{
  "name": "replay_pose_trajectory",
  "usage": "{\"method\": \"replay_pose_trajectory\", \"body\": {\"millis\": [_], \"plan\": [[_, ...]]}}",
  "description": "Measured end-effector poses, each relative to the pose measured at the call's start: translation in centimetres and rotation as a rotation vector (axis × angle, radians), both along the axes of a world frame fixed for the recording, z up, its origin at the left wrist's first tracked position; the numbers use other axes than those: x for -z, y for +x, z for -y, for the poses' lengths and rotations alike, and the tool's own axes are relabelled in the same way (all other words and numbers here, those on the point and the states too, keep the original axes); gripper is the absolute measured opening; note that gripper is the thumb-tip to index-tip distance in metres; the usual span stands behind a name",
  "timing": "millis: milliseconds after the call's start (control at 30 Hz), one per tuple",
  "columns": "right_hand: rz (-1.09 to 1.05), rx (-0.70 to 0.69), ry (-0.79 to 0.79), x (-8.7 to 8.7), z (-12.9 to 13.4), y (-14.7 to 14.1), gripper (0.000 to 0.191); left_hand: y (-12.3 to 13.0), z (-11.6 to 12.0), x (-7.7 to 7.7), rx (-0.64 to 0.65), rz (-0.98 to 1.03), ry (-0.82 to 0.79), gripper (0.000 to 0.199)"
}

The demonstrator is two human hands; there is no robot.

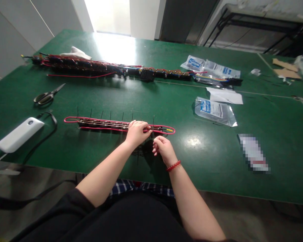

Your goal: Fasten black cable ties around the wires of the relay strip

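Note:
A long black strip assembly [103, 124] with metal rails lies across the near part of the green table, and a red wire [70, 118] loops around both its ends. Several thin black cable ties [110, 116] stick up along it. My left hand [137, 132] grips the strip right of its middle, its fingers wrapped over the top. Just in front of the strip's right end, my right hand [164, 148] is closed in a pinch; whatever its fingertips hold, if anything, is too small to make out. A yellow piece [169, 130] shows inside the right-hand loop.
Scissors [46, 96] and a white power bank [20, 134] with a cable lie to the left. Longer wired strips [96, 67] stretch across the back, beside a white cloth [77, 53]. Plastic bags [214, 111], white paper [224, 95] and a blurred-out packet [254, 153] lie to the right.

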State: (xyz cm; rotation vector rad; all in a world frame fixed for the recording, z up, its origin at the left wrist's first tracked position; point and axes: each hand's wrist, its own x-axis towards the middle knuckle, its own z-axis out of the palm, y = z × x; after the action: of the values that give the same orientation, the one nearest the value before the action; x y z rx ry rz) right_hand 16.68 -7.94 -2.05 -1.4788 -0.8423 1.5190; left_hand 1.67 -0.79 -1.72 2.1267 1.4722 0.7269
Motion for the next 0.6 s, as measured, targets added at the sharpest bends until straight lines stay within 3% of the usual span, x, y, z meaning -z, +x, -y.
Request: {"method": "replay_pose_trajectory", "body": {"millis": [167,300,367,467,600], "plan": [[-0.032,0.161,-0.01,0.3,0.2,1.7,0.034,0.1,0.2,-0.1,-0.03,-0.014,0.014,0.01],[-0.035,0.256,-0.095,0.5,-0.3,3.8,0.033,0.0,0.4,-0.2,-0.014,-0.022,0.025,0.009],[-0.068,0.246,-0.079,0.5,-0.7,4.6,0.039,0.0,0.5,-0.2,-0.013,-0.021,0.027,0.009],[-0.1,0.228,-0.003,0.5,-1.2,5.5,0.063,-0.1,0.6,-0.1,-0.017,-0.023,0.03,0.008],[-0.035,0.073,0.089,0.6,-2.1,6.7,0.077,-0.2,0.5,-0.2,-0.002,-0.042,0.019,0.008]]}}
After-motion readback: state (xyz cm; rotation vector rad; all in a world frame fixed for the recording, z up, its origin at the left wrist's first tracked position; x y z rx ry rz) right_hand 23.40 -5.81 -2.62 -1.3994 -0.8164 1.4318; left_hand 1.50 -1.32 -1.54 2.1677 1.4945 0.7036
